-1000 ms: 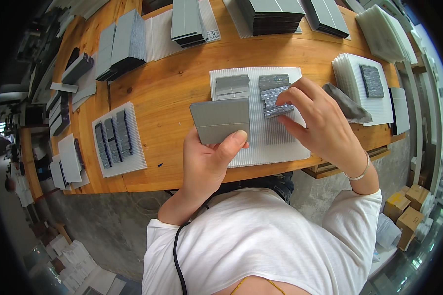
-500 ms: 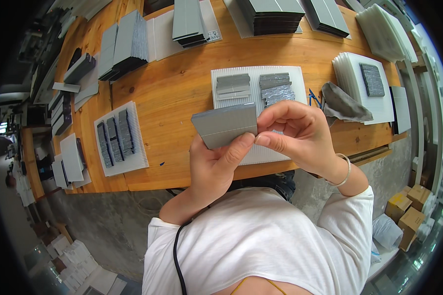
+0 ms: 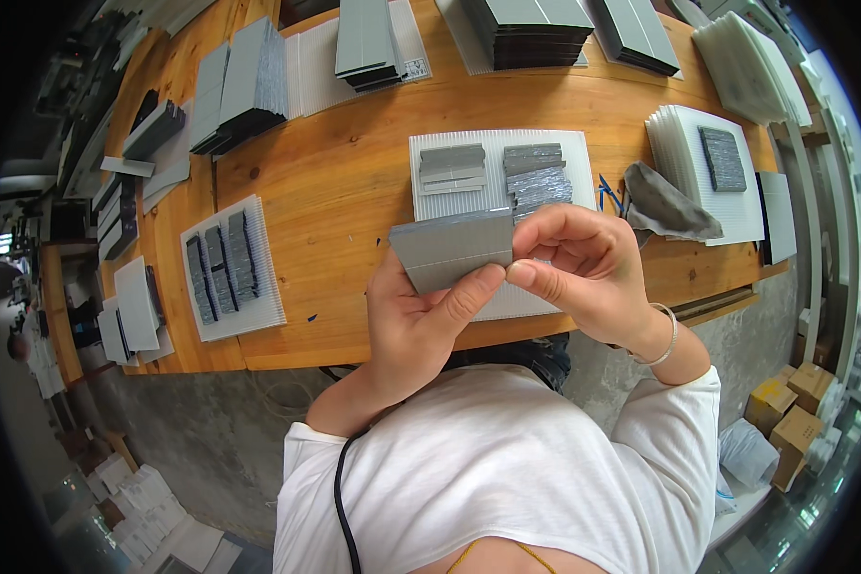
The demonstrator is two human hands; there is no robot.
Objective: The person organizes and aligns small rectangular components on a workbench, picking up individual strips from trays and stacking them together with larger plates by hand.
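A stack of thin grey plates with a fine pale line across its face is held up in front of me. My left hand grips it from below, thumb along the lower front edge and the other fingers hidden behind. At the stack's right lower corner, my right hand pinches with thumb and forefinger, its other fingers curled. Just beyond, partly covered by the stack and hands, lies a white corrugated sheet. On it sit grey strips at the left and dark shiny strips at the right.
To the left, another corrugated sheet bears several dark strips. Tall stacks of grey plates line the wooden table's far side. At the right are a grey cloth, blue scraps and a pile of white sheets.
The stack and both hands have shifted slightly right and toward me. The stack has turned a little, and both hands keep their hold at the same places.
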